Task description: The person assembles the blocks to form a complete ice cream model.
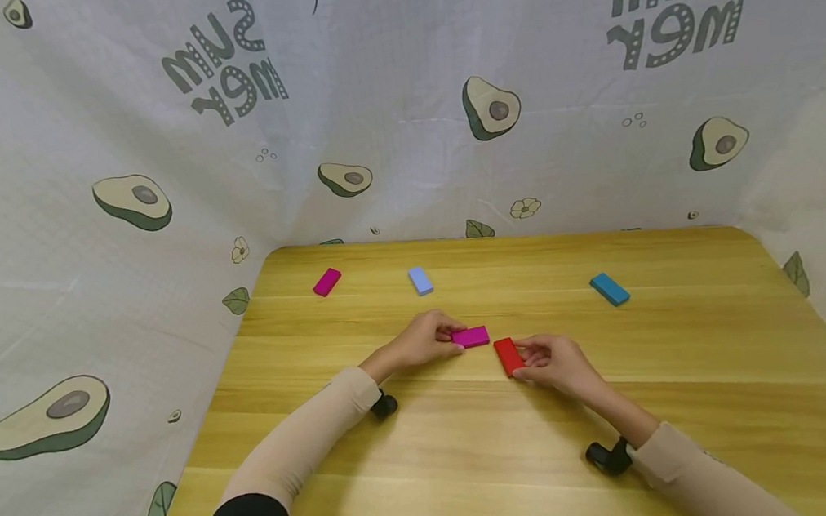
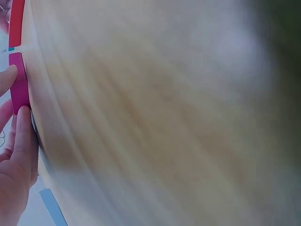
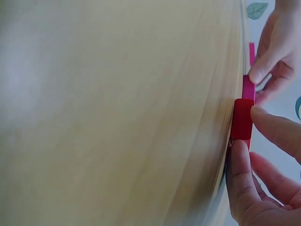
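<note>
Near the middle of the table, my left hand [image 1: 427, 339] pinches a magenta rectangular block [image 1: 473, 337] by its left end, between thumb and fingers. Just right of it and a little nearer, my right hand [image 1: 556, 363] pinches a red rectangular block [image 1: 508, 357] along its right side. A small gap separates the two blocks in the head view. The left wrist view shows thumb and fingertip on the magenta block [image 2: 19, 84]. In the right wrist view, thumb and finger grip the red block [image 3: 242, 119].
A second magenta block [image 1: 327, 282] lies at the far left of the wooden table [image 1: 431, 469]. Beyond the hands are a light blue block [image 1: 421, 281] and, farther right, a darker blue block [image 1: 610, 289]. An avocado-print cloth [image 1: 400, 111] hangs behind the table.
</note>
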Tool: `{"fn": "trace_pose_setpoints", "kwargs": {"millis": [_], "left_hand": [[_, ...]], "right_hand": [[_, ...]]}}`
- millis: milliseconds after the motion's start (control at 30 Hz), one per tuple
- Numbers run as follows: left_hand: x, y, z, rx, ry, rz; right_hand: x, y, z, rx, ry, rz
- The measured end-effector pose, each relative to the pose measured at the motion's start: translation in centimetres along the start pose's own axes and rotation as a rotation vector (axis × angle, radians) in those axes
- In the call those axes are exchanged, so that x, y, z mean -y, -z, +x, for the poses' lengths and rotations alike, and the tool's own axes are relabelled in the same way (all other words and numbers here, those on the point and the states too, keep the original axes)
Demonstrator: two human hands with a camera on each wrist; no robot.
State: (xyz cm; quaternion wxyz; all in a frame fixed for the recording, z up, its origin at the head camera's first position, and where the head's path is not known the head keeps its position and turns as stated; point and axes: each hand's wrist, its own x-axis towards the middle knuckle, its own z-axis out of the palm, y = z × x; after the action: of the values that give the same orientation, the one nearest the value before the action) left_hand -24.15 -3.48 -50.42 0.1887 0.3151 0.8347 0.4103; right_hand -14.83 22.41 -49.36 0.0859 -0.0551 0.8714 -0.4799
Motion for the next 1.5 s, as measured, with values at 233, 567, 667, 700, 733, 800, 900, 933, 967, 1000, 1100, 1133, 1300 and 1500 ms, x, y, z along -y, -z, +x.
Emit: {"fn": "trace_pose_setpoints", "kwargs": {"millis": [233,567,667,700,733,800,900,933,967,1000,1100,1133,1300,1500], "left_hand": [[0.0,-0.2,0.6,-0.004,0.0,-0.011],[-0.1,-0.3,0.9,-0.009,-0.023,-0.023],[-0.1,-0.4,1.1,-0.01,-0.031,-0.033],[-0.1,-0.4,1.2,-0.011,-0.034,-0.036],[-0.1,-0.4,1.2,-0.01,-0.037,-0.043],[-0.1,-0.5,1.3,-0.008,-0.042,-0.053],[-0.1,-0.5,1.4,-0.005,-0.043,-0.075],[-0.1,-0.5,1.5,-0.004,-0.042,-0.086],[-0.2,-0.5,1.5,-0.003,-0.039,-0.095],[-0.1,-0.5,1.6,-0.002,-0.038,-0.106],[-0.1,-0.6,1.7,0.002,-0.028,-0.137],[-0.1,-0.6,1.8,0.003,-0.025,-0.147],[-0.2,-0.6,2.1,0.009,-0.002,-0.186],[0.0,-0.4,2.5,0.012,0.027,-0.224]], "right_hand": [[0.3,-0.3,0.0,0.003,0.0,-0.001],[0.6,-0.8,0.2,0.002,0.002,0.012],[0.6,-0.9,0.2,0.004,0.011,0.011],[0.7,-1.0,0.2,0.003,0.012,0.012],[0.7,-1.0,0.2,0.003,0.014,0.014],[0.8,-1.0,0.2,0.004,0.02,0.016],[0.9,-1.1,0.2,0.002,0.021,0.024],[0.9,-1.1,0.2,0.003,0.023,0.022],[0.9,-1.1,0.3,0.004,0.024,0.024],[0.9,-1.2,0.3,0.005,0.027,0.024],[0.9,-1.3,0.3,0.005,0.031,0.03],[0.9,-1.3,0.4,0.007,0.034,0.028],[1.0,-1.5,0.4,0.007,0.037,0.018],[1.1,-1.7,0.4,-0.005,0.028,0.002]]}}
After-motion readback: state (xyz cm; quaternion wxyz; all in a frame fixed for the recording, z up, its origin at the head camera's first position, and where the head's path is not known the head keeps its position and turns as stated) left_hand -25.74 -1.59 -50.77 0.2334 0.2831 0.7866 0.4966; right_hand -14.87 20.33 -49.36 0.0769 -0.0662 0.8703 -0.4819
